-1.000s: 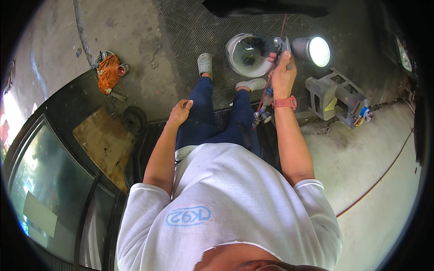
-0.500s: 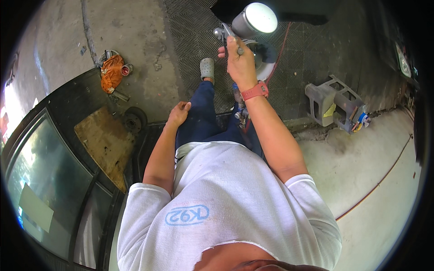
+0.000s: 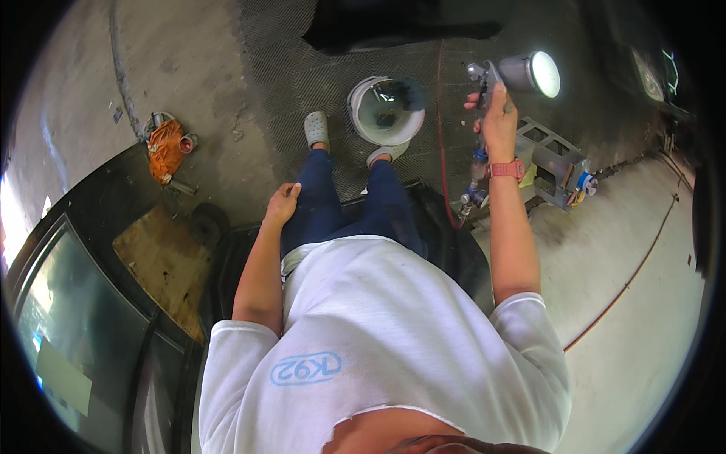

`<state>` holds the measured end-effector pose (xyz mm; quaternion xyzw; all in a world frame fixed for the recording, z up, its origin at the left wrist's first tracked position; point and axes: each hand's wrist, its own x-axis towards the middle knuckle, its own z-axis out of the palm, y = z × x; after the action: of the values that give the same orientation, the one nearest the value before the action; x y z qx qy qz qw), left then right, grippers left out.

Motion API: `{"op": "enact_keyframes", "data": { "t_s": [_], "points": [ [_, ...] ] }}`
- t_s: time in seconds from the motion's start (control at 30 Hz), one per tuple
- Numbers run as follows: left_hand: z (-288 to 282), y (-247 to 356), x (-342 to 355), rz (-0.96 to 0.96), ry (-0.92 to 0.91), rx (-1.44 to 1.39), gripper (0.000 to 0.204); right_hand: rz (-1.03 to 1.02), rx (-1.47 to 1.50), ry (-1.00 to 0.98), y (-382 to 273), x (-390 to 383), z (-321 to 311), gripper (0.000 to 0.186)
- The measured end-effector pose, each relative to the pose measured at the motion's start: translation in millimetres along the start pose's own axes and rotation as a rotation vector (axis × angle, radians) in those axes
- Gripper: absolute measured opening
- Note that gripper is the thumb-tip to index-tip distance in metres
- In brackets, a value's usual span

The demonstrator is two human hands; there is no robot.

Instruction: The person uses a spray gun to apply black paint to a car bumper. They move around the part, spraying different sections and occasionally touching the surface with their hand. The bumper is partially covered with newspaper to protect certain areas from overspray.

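My right hand (image 3: 499, 125), with a red watch on its wrist, is wrapped round the handle of a spray gun (image 3: 491, 76) out to the front right. The gun's grey cup (image 3: 518, 76) points right, its round end shining bright. Below the handle hangs an air fitting (image 3: 473, 189), joined to a thin red hose (image 3: 440, 121). My left hand (image 3: 283, 204) is beside my left thigh, fingers curled together; its palm is hidden. A white bucket (image 3: 354, 113) with liquid inside stands in front of my feet, apart from both hands.
A black panel (image 3: 401, 26) lies ahead beyond the bucket. An orange-covered object (image 3: 165, 151) is on the concrete at left, near a dark panel with glass (image 3: 91, 303). At right are a grey plastic stand (image 3: 556, 163), a pale panel (image 3: 605, 250) and another hose (image 3: 643, 261).
My right hand has swung right and slightly nearer with the spray gun, uncovering the bucket and my right foot. My left hand stays beside the thigh.
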<state>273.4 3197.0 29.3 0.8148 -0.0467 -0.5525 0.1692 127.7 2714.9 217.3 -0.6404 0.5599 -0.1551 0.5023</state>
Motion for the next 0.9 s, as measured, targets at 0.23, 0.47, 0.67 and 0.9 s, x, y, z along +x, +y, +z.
{"op": "enact_keyframes", "data": {
  "t_s": [0.23,0.47,0.67,0.9],
  "points": [
    [2.0,20.9,-2.5,0.015,0.028,-0.089,0.058,0.051,-0.051,0.164,-3.9,67.4,-77.3,0.063],
    [-4.5,22.4,-7.1,0.023,0.062,-0.054,0.058,0.045,-0.017,0.256,-16.8,90.7,-89.9,0.063],
    [-12.1,21.1,-12.9,-0.013,0.071,-0.077,0.063,0.093,0.057,0.048,-43.7,32.9,-33.8,0.061],
    [-15.6,9.5,-10.1,0.004,0.081,-0.134,0.060,0.124,0.067,-0.215,-70.9,-43.6,61.1,0.057]
  ]
}}
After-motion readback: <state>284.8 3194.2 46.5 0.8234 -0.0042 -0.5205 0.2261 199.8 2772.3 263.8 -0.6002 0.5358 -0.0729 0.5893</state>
